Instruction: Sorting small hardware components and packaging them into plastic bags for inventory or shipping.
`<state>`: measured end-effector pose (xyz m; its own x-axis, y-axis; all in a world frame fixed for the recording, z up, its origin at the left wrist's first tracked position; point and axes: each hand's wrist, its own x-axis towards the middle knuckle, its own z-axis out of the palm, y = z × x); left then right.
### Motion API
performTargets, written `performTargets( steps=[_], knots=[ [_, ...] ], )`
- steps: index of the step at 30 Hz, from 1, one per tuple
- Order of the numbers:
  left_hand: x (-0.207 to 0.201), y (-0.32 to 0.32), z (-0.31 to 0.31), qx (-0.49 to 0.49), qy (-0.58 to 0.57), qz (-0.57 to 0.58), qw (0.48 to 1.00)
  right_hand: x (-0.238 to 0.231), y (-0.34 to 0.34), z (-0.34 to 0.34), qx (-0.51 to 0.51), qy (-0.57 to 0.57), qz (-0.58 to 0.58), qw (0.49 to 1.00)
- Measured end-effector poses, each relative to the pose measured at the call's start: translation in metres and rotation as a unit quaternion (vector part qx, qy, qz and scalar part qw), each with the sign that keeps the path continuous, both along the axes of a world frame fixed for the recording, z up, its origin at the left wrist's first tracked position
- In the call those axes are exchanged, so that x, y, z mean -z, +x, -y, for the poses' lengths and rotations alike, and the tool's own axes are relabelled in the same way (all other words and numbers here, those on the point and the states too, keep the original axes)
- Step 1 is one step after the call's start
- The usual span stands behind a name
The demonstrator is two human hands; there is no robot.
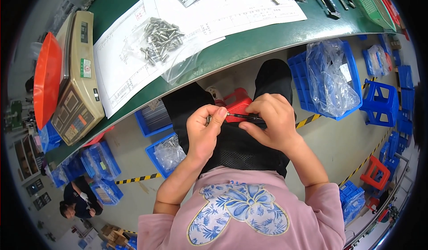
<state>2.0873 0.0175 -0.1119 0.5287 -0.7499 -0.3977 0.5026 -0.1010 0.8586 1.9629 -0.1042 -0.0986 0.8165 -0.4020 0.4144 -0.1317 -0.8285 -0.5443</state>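
Note:
Above my lap, my left hand [206, 129] is closed, with thumb and forefinger pinching a small shiny metal piece, mostly hidden by the fingers. Out to the right of that pinch runs a thin dark rod-like tool [243, 115], its tip at the metal piece. My right hand [275, 121] is curled round the tool's other end, the thumb lying just below it. On the table in front, an open clear plastic bag [185, 67] holds a heap of small metal pins or screws [162, 39], lying over printed drawing sheets [129, 74].
Left on the green table [236, 49] stands a weighing scale [78, 103] with an orange pan [48, 80]. Tools [324, 0] and a green basket [370, 2] lie at the far right. Blue bins [301, 67] and a blue stool [379, 103] flank me; another person [80, 201] is at lower left.

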Motion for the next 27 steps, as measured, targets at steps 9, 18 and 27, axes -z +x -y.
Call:
performTargets(
  steps=[9,18,27],
  knots=[
    [0.000,0.000,0.001,0.005,0.007,0.000,1.000,0.002,0.001,0.002,0.007,0.002,0.034,0.999],
    [0.001,-0.001,0.002,0.014,0.006,0.004,1.000,0.005,-0.001,0.000,0.014,0.001,0.018,1.000],
    [0.000,-0.001,0.002,0.017,0.008,0.011,1.000,0.010,-0.003,0.000,0.007,-0.025,0.001,1.000]
  ],
)
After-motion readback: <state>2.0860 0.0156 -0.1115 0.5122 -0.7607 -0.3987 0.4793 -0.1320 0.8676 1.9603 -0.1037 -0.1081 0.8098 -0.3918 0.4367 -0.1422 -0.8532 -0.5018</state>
